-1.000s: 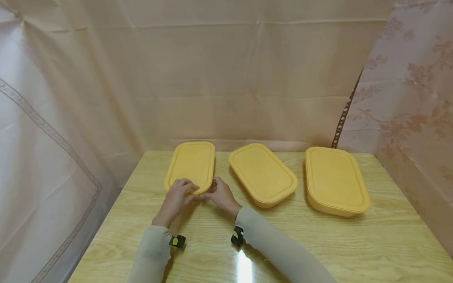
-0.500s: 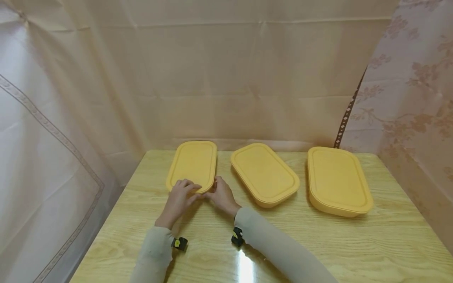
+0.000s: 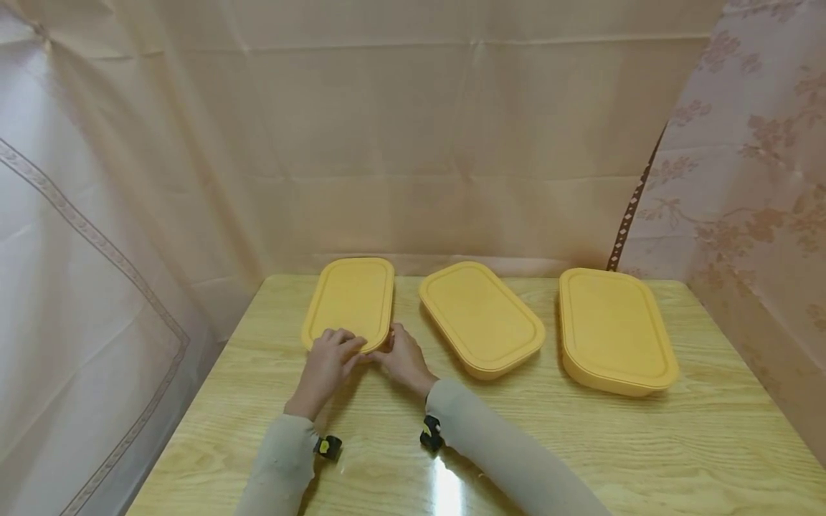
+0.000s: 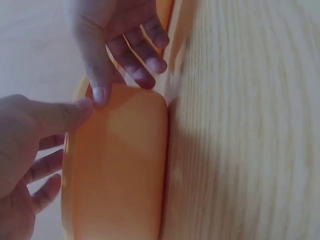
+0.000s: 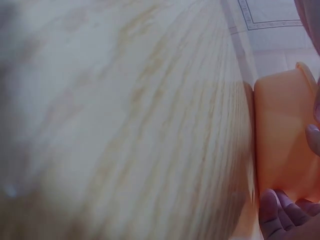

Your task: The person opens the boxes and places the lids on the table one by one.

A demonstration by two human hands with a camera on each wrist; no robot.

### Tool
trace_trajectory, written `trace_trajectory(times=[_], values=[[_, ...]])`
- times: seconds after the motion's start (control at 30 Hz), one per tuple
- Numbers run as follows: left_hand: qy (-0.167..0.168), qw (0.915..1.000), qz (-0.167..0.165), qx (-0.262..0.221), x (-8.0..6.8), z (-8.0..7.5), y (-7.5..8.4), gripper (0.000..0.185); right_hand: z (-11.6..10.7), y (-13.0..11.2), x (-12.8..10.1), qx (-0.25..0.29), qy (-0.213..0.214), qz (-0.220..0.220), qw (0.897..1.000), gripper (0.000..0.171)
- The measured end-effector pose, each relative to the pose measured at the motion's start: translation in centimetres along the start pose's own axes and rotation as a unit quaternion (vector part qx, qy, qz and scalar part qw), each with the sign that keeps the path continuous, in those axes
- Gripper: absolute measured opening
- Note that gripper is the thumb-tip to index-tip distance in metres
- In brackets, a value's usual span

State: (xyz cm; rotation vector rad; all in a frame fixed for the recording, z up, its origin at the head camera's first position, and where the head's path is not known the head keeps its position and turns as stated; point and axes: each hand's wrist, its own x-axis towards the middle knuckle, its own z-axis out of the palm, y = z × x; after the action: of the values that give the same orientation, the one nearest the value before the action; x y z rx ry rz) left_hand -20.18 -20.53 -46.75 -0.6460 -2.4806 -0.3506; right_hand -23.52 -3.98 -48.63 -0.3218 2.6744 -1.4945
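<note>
In the head view, a yellow lidded food container (image 3: 353,297) lies at the left of the table, with both hands at its near end. My left hand (image 3: 325,369) has its fingers over the lid's near edge and its thumb against the rim. At the near right corner, my right hand (image 3: 406,360) holds the container, thumb on the rim and fingers along the side. The left wrist view shows both thumbs almost meeting at the rim above the container's smooth orange-looking wall (image 4: 120,170). The lid appears seated on the base. Whatever is inside stays hidden.
Two similar lidded containers stand to the right: a slanted one (image 3: 484,315) in the middle and another (image 3: 616,330) at far right. They rest on a wood-grain table (image 3: 387,466). A beige cloth (image 3: 426,143) hangs behind it, with more cloth at both sides.
Both hands stay at the container's near right corner, with only slight finger shifts. The whole view moves a little with the head. The containers keep their places.
</note>
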Motion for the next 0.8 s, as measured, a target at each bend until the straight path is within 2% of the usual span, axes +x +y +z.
trace_trajectory(times=[0.13,0.33,0.8], values=[[0.008,0.9999,-0.005,0.013,0.02,-0.03,0.35,0.022,0.10,0.11,0.04,-0.007,0.000,0.004,1.000,0.065],[-0.005,0.9996,-0.019,0.020,0.11,-0.16,0.67,0.019,0.15,0.26,0.10,-0.009,0.001,0.003,1.000,0.062],[-0.004,0.9992,-0.016,0.038,0.42,-0.65,0.86,0.019,0.12,0.09,-0.06,0.008,0.004,0.009,1.000,0.063]])
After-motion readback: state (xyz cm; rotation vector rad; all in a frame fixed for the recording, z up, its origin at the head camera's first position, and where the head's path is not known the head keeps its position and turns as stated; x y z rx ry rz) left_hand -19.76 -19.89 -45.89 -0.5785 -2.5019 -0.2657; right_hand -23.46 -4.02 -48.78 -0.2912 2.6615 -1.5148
